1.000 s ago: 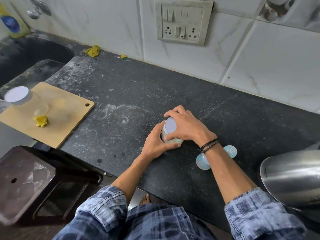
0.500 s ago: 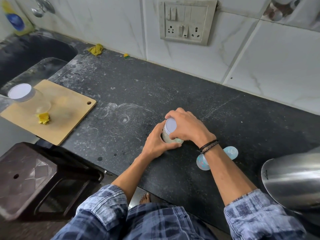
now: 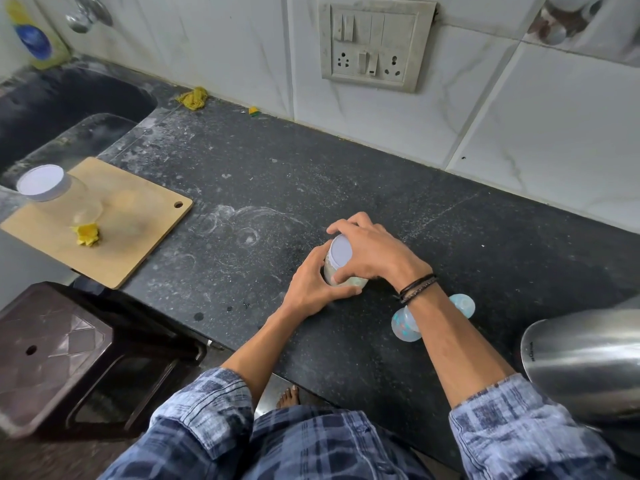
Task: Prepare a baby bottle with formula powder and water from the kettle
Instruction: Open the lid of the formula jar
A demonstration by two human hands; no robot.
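Centre frame, the left hand (image 3: 311, 289) curls round the base of the lidded formula jar (image 3: 340, 252); the right hand (image 3: 375, 254) clamps its top, fingers curled. A jerked twist could scatter powder or knock the baby bottle (image 3: 403, 325) lying lower right near the kettle (image 3: 588, 365)

The right forearm (image 3: 450, 336) crosses the bottle (image 3: 404, 326), hiding its middle. The picture's edge cuts off the kettle (image 3: 585, 365). Fingers (image 3: 356, 220) hide most of the jar (image 3: 341, 252).

We note small jar (image 3: 341, 252), white lid on, upright; clear baby bottle (image 3: 403, 325) on its side near its right; steel kettle (image 3: 588, 362) at far right.
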